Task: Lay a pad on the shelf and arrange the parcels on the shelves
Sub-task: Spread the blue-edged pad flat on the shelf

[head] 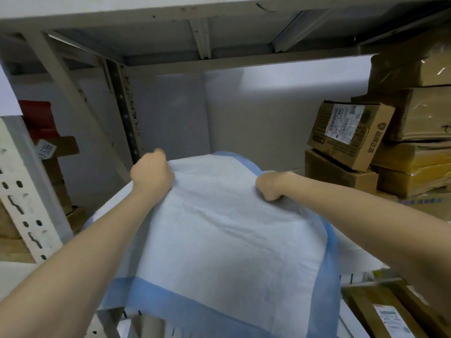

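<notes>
A white pad with a blue border (219, 240) is spread between my two arms, reaching into the open shelf bay and hanging over the front edge. My left hand (151, 173) grips the pad's far left part with curled fingers. My right hand (271, 185) grips the far right edge, where the blue border folds over. The pad hides the shelf surface beneath it. Cardboard parcels (351, 132) are stacked at the right of the same shelf.
A grey metal upright with slots (26, 191) stands at the left, with brown boxes and a red box (39, 118) behind it. The shelf above (219, 28) closes the bay overhead. Another labelled parcel (390, 313) lies low at the right. A white wall backs the bay.
</notes>
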`<state>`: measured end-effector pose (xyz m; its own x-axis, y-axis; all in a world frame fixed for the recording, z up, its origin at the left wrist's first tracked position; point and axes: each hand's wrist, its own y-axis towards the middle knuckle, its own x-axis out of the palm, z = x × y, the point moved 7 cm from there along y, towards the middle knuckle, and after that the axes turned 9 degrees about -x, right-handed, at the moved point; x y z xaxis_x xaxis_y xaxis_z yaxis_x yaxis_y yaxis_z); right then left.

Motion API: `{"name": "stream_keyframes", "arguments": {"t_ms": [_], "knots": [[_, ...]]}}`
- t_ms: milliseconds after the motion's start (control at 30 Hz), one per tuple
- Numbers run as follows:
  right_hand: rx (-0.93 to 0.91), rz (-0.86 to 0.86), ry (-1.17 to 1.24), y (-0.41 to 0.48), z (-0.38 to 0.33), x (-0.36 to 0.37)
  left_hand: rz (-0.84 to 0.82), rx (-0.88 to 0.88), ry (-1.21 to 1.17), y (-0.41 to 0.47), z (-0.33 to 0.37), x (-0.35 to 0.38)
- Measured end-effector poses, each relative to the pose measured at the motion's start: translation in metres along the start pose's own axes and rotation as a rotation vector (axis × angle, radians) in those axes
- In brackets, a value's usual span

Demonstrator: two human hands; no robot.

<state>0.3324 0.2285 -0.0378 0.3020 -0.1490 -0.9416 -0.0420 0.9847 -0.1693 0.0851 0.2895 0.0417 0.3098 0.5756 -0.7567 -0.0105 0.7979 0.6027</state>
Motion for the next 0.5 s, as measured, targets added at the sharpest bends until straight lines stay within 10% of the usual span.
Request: {"name": "stream_keyframes", "arguments": {"t_ms": [167,333,500], "knots": [[0.034,0.031,-0.025,0.003,0.002,-0.002,0.087,0.05,0.105,0.0,0.01,-0.009],[0.278,0.448,0.074,0.005,0.022,-0.067,0.097,0.013,0.213,0.002,0.003,0.0],[0.325,0.47,0.201,0.015,0.038,-0.079,-0.501,-0.066,0.133,-0.003,-0.006,0.054]]}}
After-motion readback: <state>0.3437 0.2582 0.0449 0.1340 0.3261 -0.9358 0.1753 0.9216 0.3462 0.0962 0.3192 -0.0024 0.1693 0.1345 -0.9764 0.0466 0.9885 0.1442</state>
